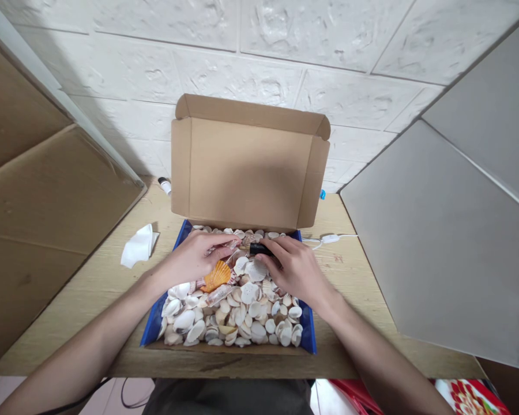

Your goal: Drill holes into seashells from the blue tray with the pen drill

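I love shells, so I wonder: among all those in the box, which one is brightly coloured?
The orange ribbed scallop shell, fan-shaped, lying just under the left hand. The shells around it are nearly all white or pale cream; it alone is vivid orange.

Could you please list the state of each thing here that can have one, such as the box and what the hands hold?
Cardboard box: open, lid upright.
Shells: heaped, filling the box.
Orange shell: held under the left hand.
Black object: gripped by the right hand.
White tissue: crumpled on the table.
Small bottle: lying on its side.
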A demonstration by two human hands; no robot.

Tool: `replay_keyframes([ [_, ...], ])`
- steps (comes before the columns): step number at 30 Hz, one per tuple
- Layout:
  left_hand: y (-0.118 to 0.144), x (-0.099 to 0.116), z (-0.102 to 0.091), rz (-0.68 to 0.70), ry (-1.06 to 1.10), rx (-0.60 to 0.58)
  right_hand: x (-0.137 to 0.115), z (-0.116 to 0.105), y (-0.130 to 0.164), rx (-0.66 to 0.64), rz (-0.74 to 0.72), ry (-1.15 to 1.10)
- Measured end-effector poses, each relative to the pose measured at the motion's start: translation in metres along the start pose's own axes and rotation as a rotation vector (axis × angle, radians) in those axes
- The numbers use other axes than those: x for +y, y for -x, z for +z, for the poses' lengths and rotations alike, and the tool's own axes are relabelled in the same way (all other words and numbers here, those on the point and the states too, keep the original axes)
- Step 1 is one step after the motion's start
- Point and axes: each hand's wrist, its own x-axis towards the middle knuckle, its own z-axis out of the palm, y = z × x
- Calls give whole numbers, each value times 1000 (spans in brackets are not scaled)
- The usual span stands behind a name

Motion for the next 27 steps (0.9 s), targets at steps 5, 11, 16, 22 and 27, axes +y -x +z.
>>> replay_keyframes([
  [5,-1,1,0,5,1,-1,0,-1,-1,-13,5,-1],
  [11,0,-1,1,11,9,7,0,-1,-1,-14,9,-4],
  [16,0,-1,1,14,1,5,0,-1,-1,-19,12,-1],
  [22,1,-1,0,0,-6,-8,0,-1,0,-17,9,1],
  [27,1,0,-1,-7,-4,-9,0,-1,0,-21,14,1],
])
